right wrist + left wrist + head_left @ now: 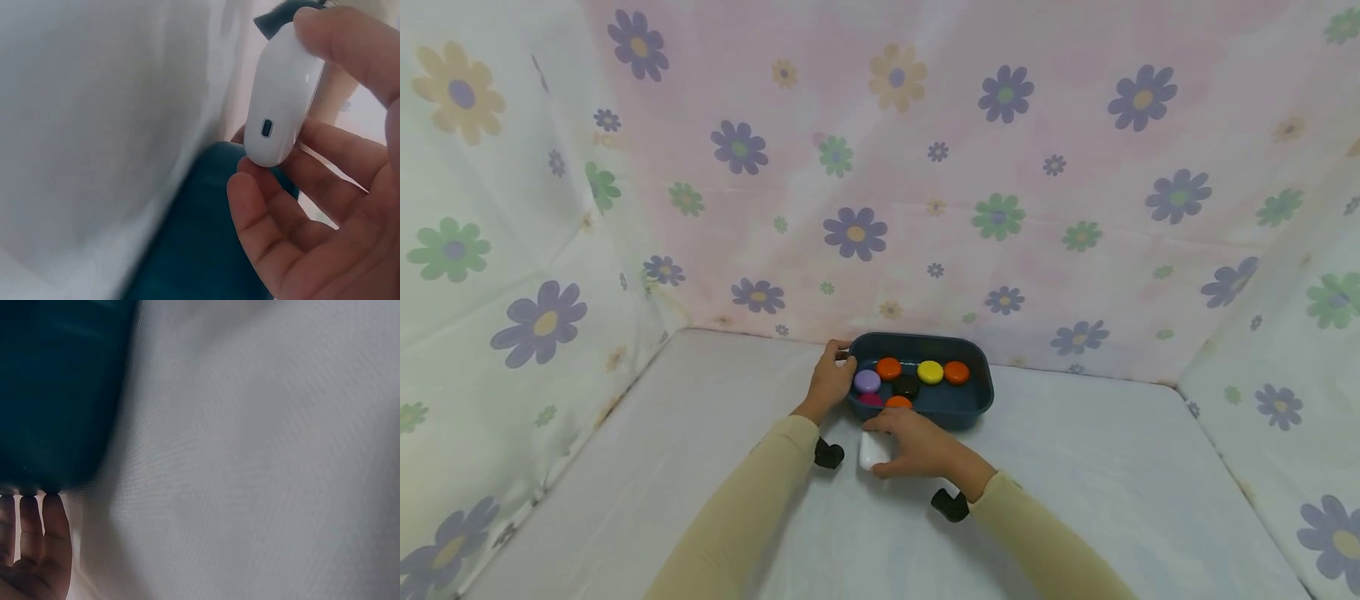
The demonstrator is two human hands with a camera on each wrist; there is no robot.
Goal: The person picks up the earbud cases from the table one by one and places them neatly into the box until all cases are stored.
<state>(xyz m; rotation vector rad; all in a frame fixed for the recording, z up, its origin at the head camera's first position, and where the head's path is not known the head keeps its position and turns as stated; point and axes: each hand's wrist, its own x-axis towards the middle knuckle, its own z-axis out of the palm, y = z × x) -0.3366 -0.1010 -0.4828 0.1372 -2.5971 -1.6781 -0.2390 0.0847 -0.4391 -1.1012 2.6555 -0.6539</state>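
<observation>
In the head view, a dark blue rectangular tub (pixel 957 418) stands near the back wall with several glossy round pieces in it. My left hand (pixel 831 383) holds the tub's left end by the rim. Its straight fingertips meet the tub's outer wall (pixel 56 425) in the left wrist view; the thumb is hidden there. Just in front of the tub, my right hand (pixel 921 446) grips a white earbud charging case (pixel 873 451) between thumb and fingers. The case's small charging port (pixel 267 128) shows in the right wrist view.
Inside the tub lie a yellow piece (pixel 930 372), a lilac one (pixel 867 382), a black one (pixel 906 386), a magenta one (pixel 871 400) and several orange ones (pixel 957 372). Flower-patterned cloth walls (pixel 925 192) enclose the white tabletop (pixel 1112 483). Black wrist mounts (pixel 829 455) sit below both wrists.
</observation>
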